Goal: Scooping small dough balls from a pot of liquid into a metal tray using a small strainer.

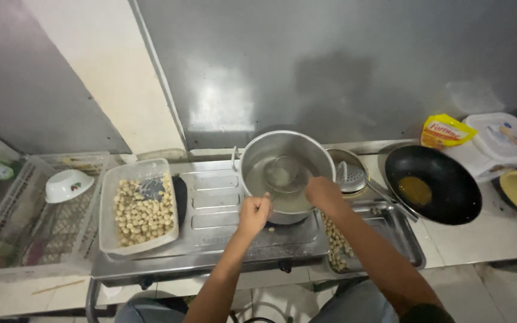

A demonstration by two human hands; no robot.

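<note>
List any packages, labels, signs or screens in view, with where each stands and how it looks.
Yellow plastic pouch with a red label patch: far right, against the steel wall, behind the black wok; crumpled.
White lidded plastic tub with a printed blue-toned lid label: right of the pouch; rounded rectangle.
No signs or screens.
</note>
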